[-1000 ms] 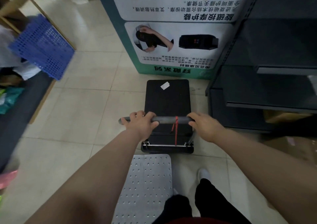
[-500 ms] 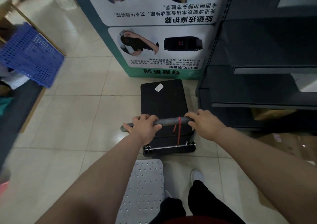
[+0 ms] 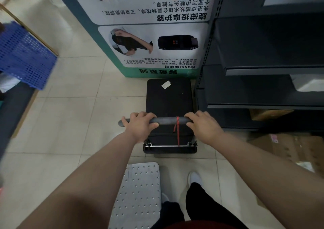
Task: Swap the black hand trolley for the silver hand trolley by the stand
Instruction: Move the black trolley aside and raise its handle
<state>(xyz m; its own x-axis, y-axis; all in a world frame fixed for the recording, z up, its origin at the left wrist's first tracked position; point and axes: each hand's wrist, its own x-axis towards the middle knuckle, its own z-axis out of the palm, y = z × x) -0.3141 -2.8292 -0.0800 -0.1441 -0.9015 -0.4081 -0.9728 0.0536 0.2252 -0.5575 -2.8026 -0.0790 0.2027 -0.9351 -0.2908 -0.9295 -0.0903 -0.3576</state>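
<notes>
The black hand trolley (image 3: 169,99) stands on the tiled floor with its flat deck reaching up to the foot of the printed display stand (image 3: 157,35). A white sticker lies on the deck and a red cord hangs from the grey handle bar (image 3: 168,120). My left hand (image 3: 140,126) grips the bar's left end and my right hand (image 3: 201,124) grips its right end. The silver hand trolley (image 3: 138,192), a studded metal deck, lies on the floor just behind the black one, beside my feet.
Dark metal shelving (image 3: 263,62) stands close on the right of the trolley, with a cardboard box (image 3: 294,148) on the floor below it. A blue perforated crate (image 3: 22,55) sits on a low unit at the left. Open tiled floor (image 3: 73,116) lies left of the trolley.
The view has shifted left and tilted, so the stand and shelving look closer. Both hands keep the same grip on the handle; the black trolley stays at the stand's foot.
</notes>
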